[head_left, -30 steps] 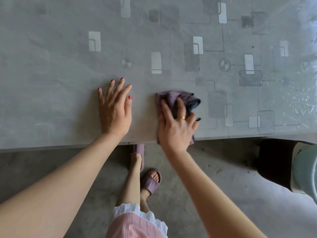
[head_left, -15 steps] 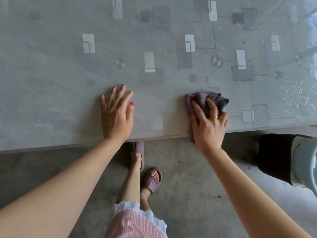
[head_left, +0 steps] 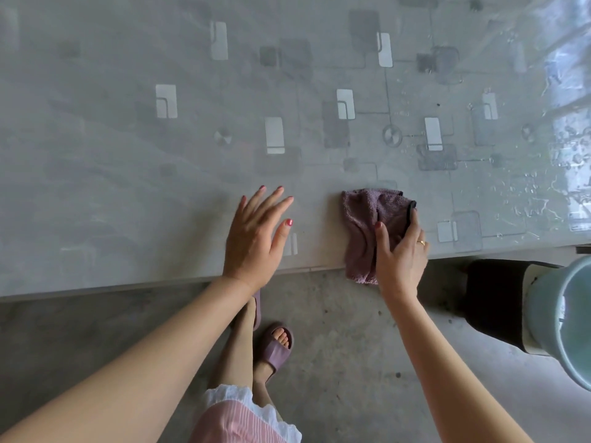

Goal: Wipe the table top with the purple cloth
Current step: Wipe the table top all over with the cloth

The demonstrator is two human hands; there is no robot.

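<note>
The purple cloth (head_left: 364, 225) lies crumpled at the near edge of the grey patterned table top (head_left: 160, 148), its lower part hanging over the edge. My right hand (head_left: 399, 251) grips the cloth's right side, thumb on top and fingers wrapped around it. To the cloth's left, my left hand (head_left: 256, 238) rests flat on the table with fingers spread and nothing in it. Water droplets cover the table's right part (head_left: 543, 193).
A pale blue bucket (head_left: 563, 318) stands on a dark stool (head_left: 492, 298) at the right, below the table edge. My feet in purple slippers (head_left: 275, 346) stand on the concrete floor (head_left: 345, 346) close to the table.
My right hand slid the cloth rightward along the near edge, then shifted from pressing on top to gripping its right side. My left hand lifted its palm slightly and stayed near the same spot.
</note>
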